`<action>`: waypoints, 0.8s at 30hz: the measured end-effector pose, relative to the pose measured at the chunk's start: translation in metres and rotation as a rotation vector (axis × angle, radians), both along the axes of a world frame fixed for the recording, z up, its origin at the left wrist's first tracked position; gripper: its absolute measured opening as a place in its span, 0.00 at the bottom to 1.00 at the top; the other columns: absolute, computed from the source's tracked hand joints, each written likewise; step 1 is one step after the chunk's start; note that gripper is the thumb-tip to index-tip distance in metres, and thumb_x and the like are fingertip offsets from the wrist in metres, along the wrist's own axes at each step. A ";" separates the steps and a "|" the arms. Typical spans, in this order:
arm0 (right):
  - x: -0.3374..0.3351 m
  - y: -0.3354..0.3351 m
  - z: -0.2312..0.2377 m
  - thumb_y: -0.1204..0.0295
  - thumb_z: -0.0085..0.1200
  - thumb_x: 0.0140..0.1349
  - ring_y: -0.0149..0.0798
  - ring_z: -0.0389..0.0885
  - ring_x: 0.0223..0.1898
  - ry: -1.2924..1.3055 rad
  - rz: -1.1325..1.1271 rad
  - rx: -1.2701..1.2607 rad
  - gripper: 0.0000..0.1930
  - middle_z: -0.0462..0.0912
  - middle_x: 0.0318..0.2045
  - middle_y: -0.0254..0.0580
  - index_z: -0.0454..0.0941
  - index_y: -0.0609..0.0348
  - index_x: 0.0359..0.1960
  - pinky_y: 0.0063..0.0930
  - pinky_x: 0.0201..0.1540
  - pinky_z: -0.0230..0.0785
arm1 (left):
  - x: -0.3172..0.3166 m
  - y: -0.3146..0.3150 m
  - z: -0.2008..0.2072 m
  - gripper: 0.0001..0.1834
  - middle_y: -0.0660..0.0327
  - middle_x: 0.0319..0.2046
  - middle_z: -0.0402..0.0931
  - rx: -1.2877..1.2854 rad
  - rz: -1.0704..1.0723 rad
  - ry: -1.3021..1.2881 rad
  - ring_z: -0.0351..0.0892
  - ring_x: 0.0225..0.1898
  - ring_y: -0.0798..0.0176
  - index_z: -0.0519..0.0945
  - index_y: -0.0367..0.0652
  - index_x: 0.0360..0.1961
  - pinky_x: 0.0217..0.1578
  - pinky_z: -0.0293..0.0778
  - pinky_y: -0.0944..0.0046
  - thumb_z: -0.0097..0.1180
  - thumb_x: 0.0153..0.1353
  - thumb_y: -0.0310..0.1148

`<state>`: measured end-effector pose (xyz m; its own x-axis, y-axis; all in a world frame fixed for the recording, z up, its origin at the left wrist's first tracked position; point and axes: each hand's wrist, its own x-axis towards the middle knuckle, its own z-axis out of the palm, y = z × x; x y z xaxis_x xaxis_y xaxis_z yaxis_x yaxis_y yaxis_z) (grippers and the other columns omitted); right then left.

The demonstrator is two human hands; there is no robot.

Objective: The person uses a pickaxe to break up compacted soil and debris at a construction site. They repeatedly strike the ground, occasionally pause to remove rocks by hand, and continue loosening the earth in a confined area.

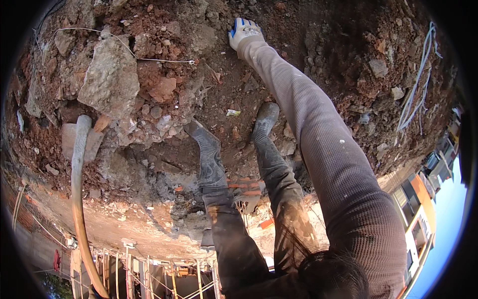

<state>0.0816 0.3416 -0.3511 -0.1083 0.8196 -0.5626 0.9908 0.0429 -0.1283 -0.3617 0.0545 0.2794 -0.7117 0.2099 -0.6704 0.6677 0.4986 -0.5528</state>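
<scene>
So the gloved right hand is way out past the rubber boots, down at the reddish soil, and honestly can't tell if its fingers are gripping anything; the left hand is out of view, so can't tell there either. Along the left edge of that dirt strip there's a big concrete chunk, with a curved wooden handle nearer the legs.

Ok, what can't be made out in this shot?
All in the head view:
- Left hand: not visible anywhere.
- Right hand: its own back hides the palm, so any grip is unclear.
- Wooden handle: cut off by the lower edge.
- Pale scrap: too small to identify.
</scene>
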 end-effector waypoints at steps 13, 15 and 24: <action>0.033 -0.207 0.031 0.63 0.55 0.60 0.57 0.74 0.55 0.250 -0.127 -0.277 0.25 0.77 0.51 0.57 0.67 0.57 0.58 0.43 0.59 0.67 | -0.008 -0.015 0.014 0.31 0.61 0.19 0.74 0.144 0.088 -0.163 0.59 0.07 0.73 0.70 0.47 0.61 0.06 0.54 0.69 0.64 0.56 0.22; 0.038 -0.195 0.015 0.65 0.54 0.61 0.55 0.73 0.56 0.294 -0.247 -0.096 0.23 0.77 0.53 0.52 0.69 0.56 0.57 0.43 0.60 0.66 | -0.022 -0.029 0.020 0.29 0.60 0.19 0.74 0.133 0.251 -0.081 0.58 0.06 0.73 0.70 0.48 0.61 0.05 0.53 0.69 0.62 0.57 0.26; 0.000 -0.035 -0.030 0.52 0.45 0.66 0.50 0.66 0.64 0.003 -0.452 -0.054 0.27 0.69 0.63 0.49 0.70 0.55 0.60 0.42 0.67 0.60 | -0.064 -0.077 0.027 0.24 0.47 0.37 0.75 0.123 0.495 -0.024 0.77 0.26 0.58 0.62 0.47 0.63 0.19 0.75 0.64 0.42 0.71 0.45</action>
<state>0.0821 0.3068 -0.3816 0.2517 0.7542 -0.6065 0.9080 -0.4008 -0.1217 -0.4254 -0.0225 0.3068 -0.7302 -0.0706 -0.6796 0.3468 0.8187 -0.4577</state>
